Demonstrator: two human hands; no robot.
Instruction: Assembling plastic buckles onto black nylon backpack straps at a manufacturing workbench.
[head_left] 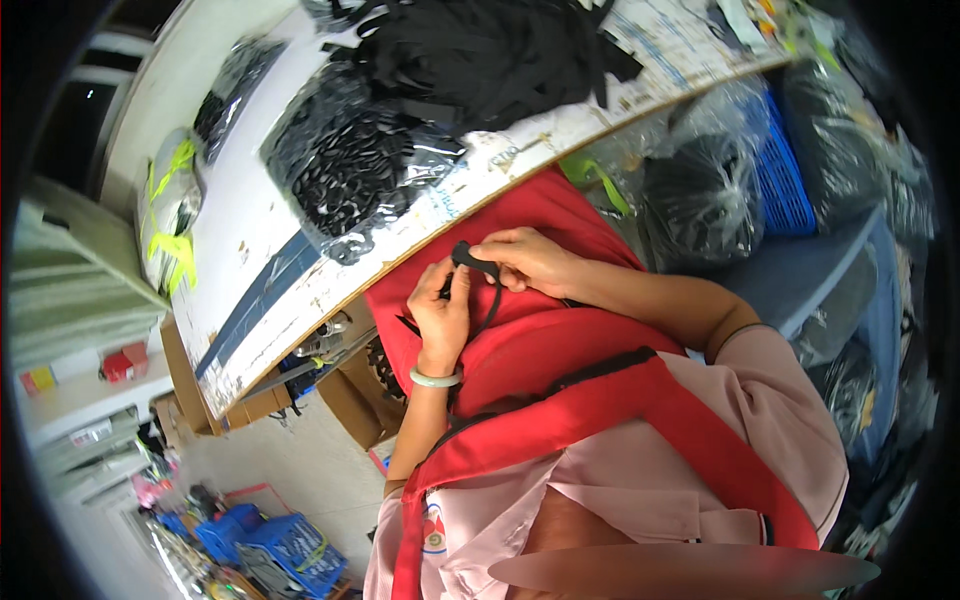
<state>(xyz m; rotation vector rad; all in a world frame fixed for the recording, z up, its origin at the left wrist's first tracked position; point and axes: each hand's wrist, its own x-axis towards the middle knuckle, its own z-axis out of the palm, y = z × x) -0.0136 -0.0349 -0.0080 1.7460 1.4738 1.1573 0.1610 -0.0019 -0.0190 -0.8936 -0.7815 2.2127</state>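
While both hands pinch it over the red bag (560, 345), left hand (441, 318) and right hand (528, 262) seem mid-threading the black cord stopper (472, 259); next needs steady pull.

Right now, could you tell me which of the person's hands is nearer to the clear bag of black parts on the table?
Left. The left hand sits just below the table edge, under the clear bag of black parts; the right hand, pinching the small black piece, lies further right.
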